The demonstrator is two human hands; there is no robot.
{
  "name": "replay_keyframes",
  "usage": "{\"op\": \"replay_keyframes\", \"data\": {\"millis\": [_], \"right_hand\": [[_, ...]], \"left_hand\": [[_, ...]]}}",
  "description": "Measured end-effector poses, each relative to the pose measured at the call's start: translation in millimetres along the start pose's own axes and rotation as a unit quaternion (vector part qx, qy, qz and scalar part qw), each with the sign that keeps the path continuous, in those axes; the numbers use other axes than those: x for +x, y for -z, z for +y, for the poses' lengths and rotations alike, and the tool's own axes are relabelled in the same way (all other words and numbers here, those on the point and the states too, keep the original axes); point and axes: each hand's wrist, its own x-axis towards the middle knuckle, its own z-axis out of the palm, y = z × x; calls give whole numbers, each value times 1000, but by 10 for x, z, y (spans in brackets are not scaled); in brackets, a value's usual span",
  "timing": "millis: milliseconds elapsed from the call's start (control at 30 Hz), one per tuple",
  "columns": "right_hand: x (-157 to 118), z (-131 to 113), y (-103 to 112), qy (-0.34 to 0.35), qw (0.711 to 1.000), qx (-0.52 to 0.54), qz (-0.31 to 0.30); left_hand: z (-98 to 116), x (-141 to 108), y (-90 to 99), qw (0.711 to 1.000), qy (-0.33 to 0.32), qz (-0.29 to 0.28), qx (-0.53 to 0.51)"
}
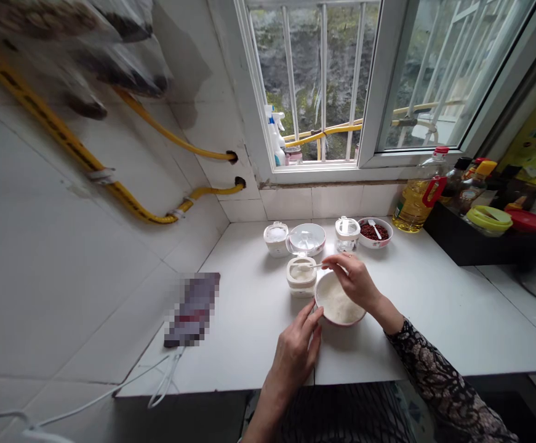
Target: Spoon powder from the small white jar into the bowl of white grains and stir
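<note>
My right hand (pixel 348 281) pinches a thin metal spoon (pixel 311 267) by its handle, and the spoon's tip reaches over an open cream-coloured jar (pixel 301 276) of white powder. Below that hand stands a white bowl (pixel 340 299) with a reddish rim, holding a white, grainy substance. My left hand (pixel 296 352) lies on the counter, its fingertips at the bowl's lower left side. It does not clearly grip the bowl. The spoon's tip is partly hidden by the jar's rim.
Behind stand a lidded jar (pixel 276 239), a white bowl (pixel 307 239), a glass jar (pixel 347 235) and a bowl of red beans (pixel 375 232). An oil bottle (pixel 415 197) stands at the right. A pixelated object (pixel 192 309) lies at the left, beside a white cable (pixel 166 375).
</note>
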Motion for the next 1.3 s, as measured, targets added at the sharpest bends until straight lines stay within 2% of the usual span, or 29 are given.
{"op": "replay_keyframes", "data": {"millis": [67, 133, 200, 300, 367, 433, 500, 633, 733, 800, 967, 1133, 1300], "right_hand": [[-10, -19, -23, 71, 994, -82, -33], [-15, -38, -13, 96, 990, -99, -36], [-17, -54, 28, 71, 995, -69, -3], [-17, -48, 142, -8, 998, -21, 53], [-16, -22, 238, -49, 997, -21, 55], [-16, 3, 323, -61, 997, -40, 15], [-20, 6, 374, -50, 996, -58, -52], [-41, -56, 355, -26, 981, -64, -182], [-48, -78, 324, -63, 971, -24, -228], [-42, -52, 332, -117, 968, 19, -221], [-1, 63, 400, -225, 956, 120, -146], [38, 130, 414, -268, 936, 209, -94], [57, 179, 419, -299, 920, 246, -59]], "left_hand": [[-9, -8, -6, 1000, -3, 2, 4], [-16, -11, -9, 1000, -5, 1, 6], [-16, -9, -9, 1000, -6, 0, 4], [-8, -1, -6, 1000, -6, 1, 2], [-2, 1, -5, 1000, -5, 1, 1], [1, 0, -6, 1000, -3, 1, 2], [0, -4, -8, 1000, -3, 1, 5], [-7, -8, -13, 1000, -6, -2, 11], [-10, -8, -12, 1000, -10, 0, 14], [-12, -10, -10, 1000, -9, 0, 13], [-23, -21, -9, 1000, -9, 0, 11], [-28, -24, -20, 1000, -11, 2, 12], [-25, -20, -27, 1000, -8, -4, 7]]}}
